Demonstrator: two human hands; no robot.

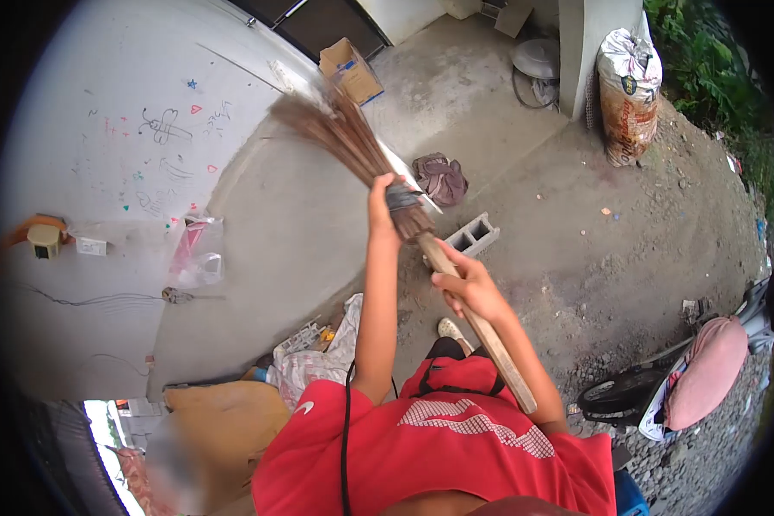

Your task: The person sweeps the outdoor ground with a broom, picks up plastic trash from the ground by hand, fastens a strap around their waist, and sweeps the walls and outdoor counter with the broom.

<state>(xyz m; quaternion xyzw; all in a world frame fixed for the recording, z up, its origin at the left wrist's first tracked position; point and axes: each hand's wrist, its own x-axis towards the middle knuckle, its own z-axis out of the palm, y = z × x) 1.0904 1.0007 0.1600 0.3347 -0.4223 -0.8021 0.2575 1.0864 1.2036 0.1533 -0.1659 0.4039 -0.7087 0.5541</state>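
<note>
I hold a broom of brown bristles (344, 138) on a wooden handle (499, 361), raised at a slant in front of me. My left hand (385, 206) is wrapped round the dark binding at the base of the bristles. Lower down, my right hand (473, 288) grips the upper part of the handle. The bristles point up and to the left, and their tips are blurred, close to the white wall (163, 95). Behind the broom a crumpled dark cloth (440, 179) lies on the concrete floor beside a grey hollow block (475, 238).
An open cardboard box (351, 72) stands by the door. A full sack (629, 99) leans near the pillar at the upper right. Plastic bags (196, 249) hang on the wall. At the lower right are gravel and a motorcycle (615, 391) with a pink cover.
</note>
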